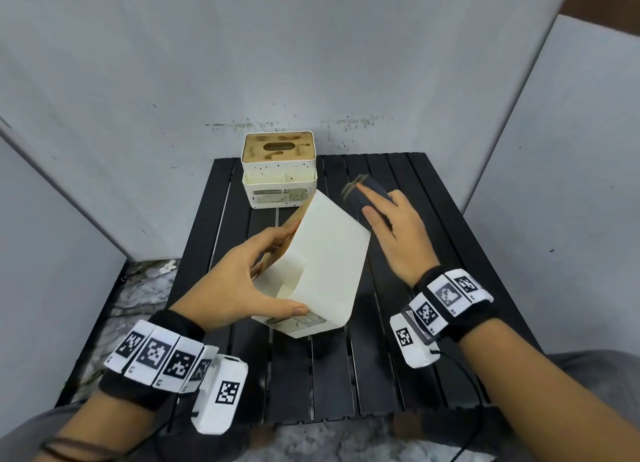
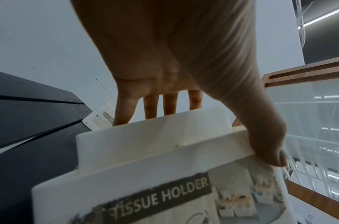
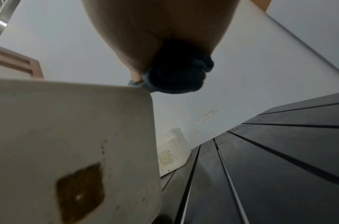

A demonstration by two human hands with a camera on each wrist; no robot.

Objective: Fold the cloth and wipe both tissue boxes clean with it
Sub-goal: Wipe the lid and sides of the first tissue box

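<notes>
Wiping step, first box in hand. Your left hand (image 1: 239, 281) grips the near tissue box (image 1: 325, 264), tipped up off the slatted table (image 1: 381, 375) near its middle — thumb clamped on the labelled front face, fingers curled round the wooden top side. Your right hand (image 1: 394, 226) holds the cloth (image 1: 367, 191), already folded into a dark wad, thumb and fingers wrapped round it; it sits just beside the box's upper right edge, and whether it touches cannot be told. The right wrist view shows a brown stain (image 3: 80, 192) on a pale face of that box, plus small specks above it — so this box reads as not yet clean. The second tissue box (image 1: 278, 168) stands upright at the far edge, left of centre, its wooden lid smeared with dark marks, apparently untouched. Next move likely calls for bringing the wad flat onto the stained face and rubbing, while you brace the box firmly so it doesn't twist in the grip.
</notes>
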